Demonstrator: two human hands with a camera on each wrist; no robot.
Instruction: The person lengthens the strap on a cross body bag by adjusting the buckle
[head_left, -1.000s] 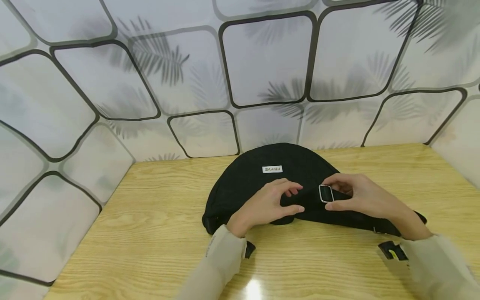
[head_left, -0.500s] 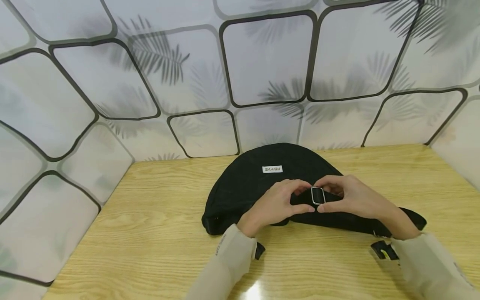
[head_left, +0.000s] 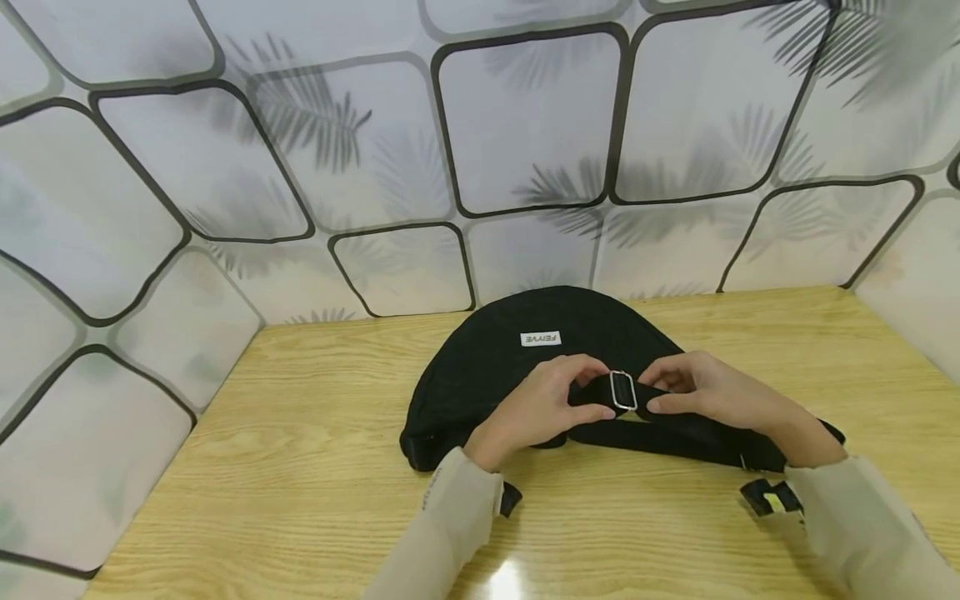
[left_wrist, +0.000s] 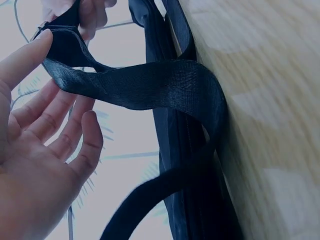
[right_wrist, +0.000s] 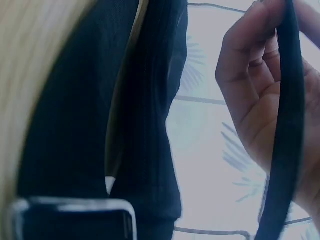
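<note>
The left hand point(head_left: 540, 404) pinches a black webbing strap point(head_left: 596, 392) between thumb and forefinger, just left of a silver slider buckle point(head_left: 623, 392). Its other fingers are spread a little apart and gently bent (the left wrist view shows this best), with the thumb tip lying on the webbing right at the buckle. The right hand point(head_left: 712, 396) pinches the same strap just right of the buckle, its thumb and forefinger closed on the webbing and the remaining fingers curled in towards the palm.

The held stretch of strap runs left to right between the two hands, raised in front of a black half-moon bag point(head_left: 487, 367). The buckle's long sides stand nearly upright, the far end leaning slightly left. From the left hand, more webbing sags in a loop close to the wood-grain table point(head_left: 300, 467); whether that loop touches the tabletop I cannot tell.

The bag lies on the far part of the table, right of centre, its long axis running left to right. Its curved edge points to the far side, its straighter edge to the near side, and its white label point(head_left: 541, 338) reads upside down (seen from the person's side). Behind it stands a patterned fabric wall point(head_left: 536, 125). A second silver ring point(right_wrist: 131, 217) lies over black fabric near the right wrist.
</note>
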